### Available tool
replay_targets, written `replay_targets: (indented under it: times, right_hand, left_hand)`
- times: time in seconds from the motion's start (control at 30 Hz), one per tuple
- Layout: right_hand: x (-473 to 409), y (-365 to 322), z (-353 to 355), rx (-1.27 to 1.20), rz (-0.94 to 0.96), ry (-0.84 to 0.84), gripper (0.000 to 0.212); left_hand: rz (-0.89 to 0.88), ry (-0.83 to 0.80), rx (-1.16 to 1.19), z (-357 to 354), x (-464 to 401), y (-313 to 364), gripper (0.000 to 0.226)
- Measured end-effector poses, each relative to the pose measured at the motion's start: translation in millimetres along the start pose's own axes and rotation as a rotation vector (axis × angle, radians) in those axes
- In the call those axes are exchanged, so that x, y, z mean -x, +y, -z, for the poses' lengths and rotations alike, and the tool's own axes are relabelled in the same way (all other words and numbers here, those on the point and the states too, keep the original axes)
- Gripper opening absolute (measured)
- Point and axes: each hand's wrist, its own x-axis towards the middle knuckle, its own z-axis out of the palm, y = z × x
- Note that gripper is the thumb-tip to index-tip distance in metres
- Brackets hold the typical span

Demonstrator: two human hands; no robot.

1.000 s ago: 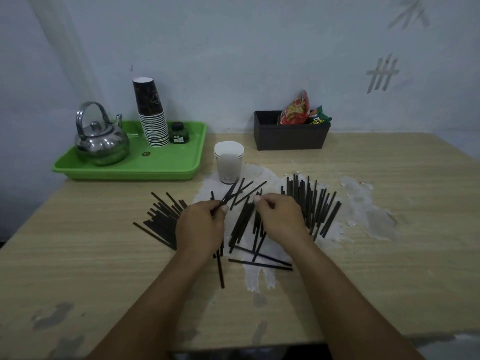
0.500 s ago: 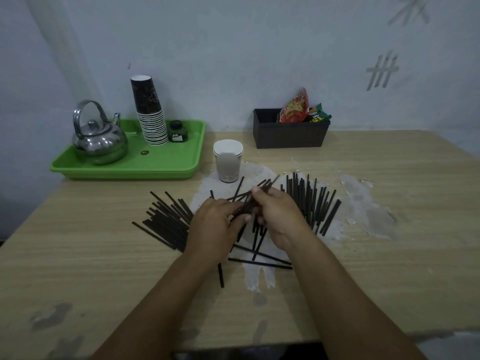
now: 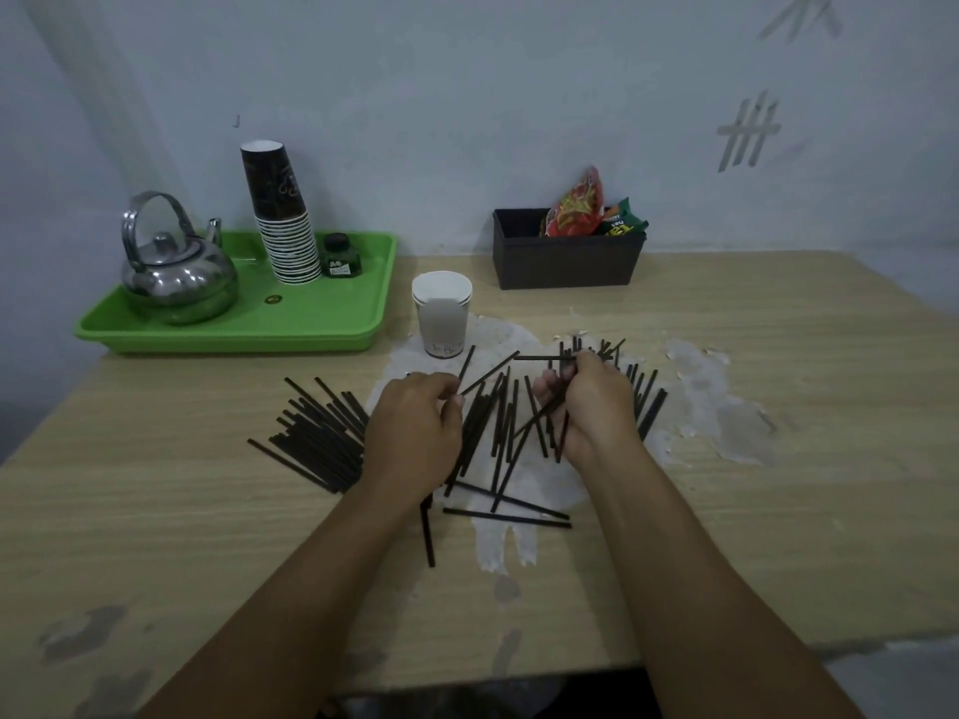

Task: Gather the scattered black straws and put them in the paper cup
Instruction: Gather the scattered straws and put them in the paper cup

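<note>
Many black straws (image 3: 316, 438) lie scattered across the middle of the wooden table (image 3: 778, 511): one heap to the left, one heap (image 3: 646, 402) to the right, loose ones between my hands. A white paper cup (image 3: 441, 313) stands upright just beyond them, and I see no straws in it. My left hand (image 3: 415, 428) pinches one straw (image 3: 488, 373) that points up and right. My right hand (image 3: 591, 407) grips a small bundle of straws (image 3: 545, 358), lifted off the table.
A green tray (image 3: 332, 324) at the back left carries a steel kettle (image 3: 176, 272), a stack of dark paper cups (image 3: 283, 220) and a small ink bottle (image 3: 340, 256). A black box (image 3: 565, 262) with snack packets stands at the back. White patches mark the tabletop.
My hands met over the middle straws, then drew apart. The right hand moved right holding a bundle of straws; the left hand shifted back left pinching one straw.
</note>
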Motion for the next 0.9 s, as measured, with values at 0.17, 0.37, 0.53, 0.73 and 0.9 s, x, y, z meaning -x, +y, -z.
replay_targets:
  times: [0.17, 0.37, 0.53, 0.73, 0.9]
  right_hand:
    - [-5.6, -1.7, 6.8, 0.053, 0.007, 0.012, 0.025]
    - [-6.5, -3.2, 12.4, 0.087, 0.078, -0.023, 0.023]
    - [-2.4, -1.4, 7.5, 0.277, 0.295, 0.069, 0.019]
    - [16.1, 5.1, 6.6, 0.551, 0.679, -0.049, 0.022]
    - [23.0, 23.3, 12.8, 0.699, 0.754, -0.247, 0.025]
  left_hand:
    - [0.0, -0.124, -0.203, -11.0, -8.8, 6.6, 0.054]
    - [0.02, -0.107, -0.185, -14.8, -7.3, 8.7, 0.04]
    - [0.068, -0.075, -0.091, -11.2, -9.6, 16.2, 0.026]
    - [0.104, -0.09, -0.105, -14.7, -15.1, 18.8, 0.02]
    - [0.105, -0.049, -0.075, -17.0, -15.0, 18.6, 0.017]
